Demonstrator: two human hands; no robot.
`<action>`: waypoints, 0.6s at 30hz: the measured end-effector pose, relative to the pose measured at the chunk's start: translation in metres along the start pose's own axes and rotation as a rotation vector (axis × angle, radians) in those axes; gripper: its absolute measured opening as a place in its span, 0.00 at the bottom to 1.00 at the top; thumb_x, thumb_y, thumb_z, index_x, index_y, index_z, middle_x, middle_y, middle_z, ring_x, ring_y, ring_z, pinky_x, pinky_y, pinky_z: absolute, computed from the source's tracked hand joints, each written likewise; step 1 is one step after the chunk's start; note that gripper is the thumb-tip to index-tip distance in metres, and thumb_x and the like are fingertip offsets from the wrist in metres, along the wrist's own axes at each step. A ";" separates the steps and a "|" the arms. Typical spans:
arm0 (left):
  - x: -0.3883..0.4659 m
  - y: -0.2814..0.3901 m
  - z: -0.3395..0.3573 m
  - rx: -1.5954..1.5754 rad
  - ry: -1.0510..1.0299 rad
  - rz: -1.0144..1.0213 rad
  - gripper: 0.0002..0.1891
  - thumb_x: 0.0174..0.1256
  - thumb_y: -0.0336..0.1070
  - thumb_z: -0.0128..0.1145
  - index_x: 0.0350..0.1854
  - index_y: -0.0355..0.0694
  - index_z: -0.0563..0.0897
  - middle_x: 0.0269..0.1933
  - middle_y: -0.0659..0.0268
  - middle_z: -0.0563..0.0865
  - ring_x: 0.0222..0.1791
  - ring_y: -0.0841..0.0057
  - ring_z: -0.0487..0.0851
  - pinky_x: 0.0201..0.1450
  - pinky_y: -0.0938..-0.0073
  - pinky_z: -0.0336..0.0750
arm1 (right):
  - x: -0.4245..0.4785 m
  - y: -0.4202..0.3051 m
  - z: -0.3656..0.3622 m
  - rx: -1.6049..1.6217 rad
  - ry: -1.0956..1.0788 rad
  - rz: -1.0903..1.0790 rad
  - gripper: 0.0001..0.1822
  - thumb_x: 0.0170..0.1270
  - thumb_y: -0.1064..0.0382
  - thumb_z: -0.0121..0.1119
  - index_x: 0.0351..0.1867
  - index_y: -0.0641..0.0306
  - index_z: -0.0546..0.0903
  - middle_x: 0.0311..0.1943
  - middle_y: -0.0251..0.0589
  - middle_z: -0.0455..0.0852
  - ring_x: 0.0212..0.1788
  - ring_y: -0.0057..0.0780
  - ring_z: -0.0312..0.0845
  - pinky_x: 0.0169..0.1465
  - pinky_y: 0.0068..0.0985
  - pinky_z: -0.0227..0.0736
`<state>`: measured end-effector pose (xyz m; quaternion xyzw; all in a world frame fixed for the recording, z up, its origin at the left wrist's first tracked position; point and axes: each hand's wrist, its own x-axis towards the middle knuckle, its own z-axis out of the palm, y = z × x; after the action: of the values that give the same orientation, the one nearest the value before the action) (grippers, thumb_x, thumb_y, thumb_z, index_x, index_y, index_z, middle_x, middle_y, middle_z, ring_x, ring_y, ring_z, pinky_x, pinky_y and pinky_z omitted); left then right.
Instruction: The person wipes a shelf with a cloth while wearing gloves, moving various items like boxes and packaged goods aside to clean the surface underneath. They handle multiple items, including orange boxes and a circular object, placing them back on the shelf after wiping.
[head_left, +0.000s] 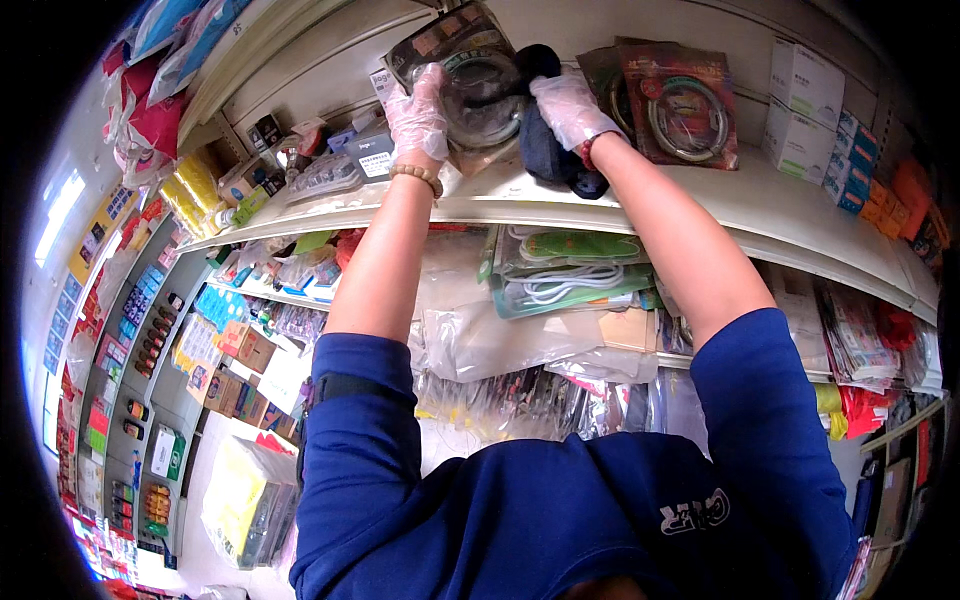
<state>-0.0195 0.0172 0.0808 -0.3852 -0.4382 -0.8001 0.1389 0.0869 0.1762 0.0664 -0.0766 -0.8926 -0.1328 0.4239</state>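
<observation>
My left hand (418, 120), in a clear plastic glove, grips the lower left side of a flat plastic package (480, 97) with a ring-shaped coil inside. The package stands tilted above the upper shelf (480, 210). In my right hand (570, 109), gloved the same way, is a bunched dark cloth (551, 154). Part of that cloth lies against the package's right side, and its lower folds hang down to the shelf. Just right of this hand, a red package (679, 105) with a similar coil leans on another dark package.
White boxes (806, 112) and small blue boxes (850, 161) stand at the shelf's right. Boxed goods (371, 154) and a light bulb (289, 156) sit at left. Below, packaged white cables (574, 281) rest on a lower shelf. A wrapped bundle (247, 499) stands on the floor.
</observation>
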 end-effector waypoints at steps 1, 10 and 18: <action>-0.001 -0.001 0.000 -0.043 0.026 0.001 0.20 0.57 0.45 0.63 0.44 0.35 0.78 0.39 0.67 0.81 0.35 0.76 0.77 0.40 0.74 0.73 | 0.003 -0.008 -0.010 -0.058 -0.076 -0.012 0.09 0.55 0.69 0.48 0.30 0.66 0.81 0.34 0.58 0.82 0.39 0.47 0.81 0.43 0.37 0.76; -0.010 0.004 0.009 0.218 0.098 -0.016 0.30 0.55 0.49 0.63 0.52 0.29 0.75 0.44 0.56 0.83 0.41 0.67 0.79 0.50 0.71 0.71 | -0.003 -0.067 -0.038 0.677 -0.137 0.058 0.26 0.57 0.53 0.48 0.53 0.67 0.75 0.52 0.57 0.77 0.55 0.48 0.72 0.59 0.33 0.66; -0.005 0.003 -0.007 -0.217 0.230 -0.220 0.28 0.60 0.48 0.60 0.56 0.33 0.71 0.47 0.59 0.81 0.41 0.69 0.80 0.44 0.67 0.77 | -0.031 -0.042 -0.043 0.512 -0.100 -0.104 0.19 0.59 0.54 0.51 0.47 0.63 0.78 0.40 0.52 0.81 0.45 0.48 0.76 0.51 0.36 0.69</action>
<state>-0.0179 0.0094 0.0763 -0.2539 -0.3702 -0.8917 0.0576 0.1272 0.1220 0.0613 0.0724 -0.9198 0.0798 0.3773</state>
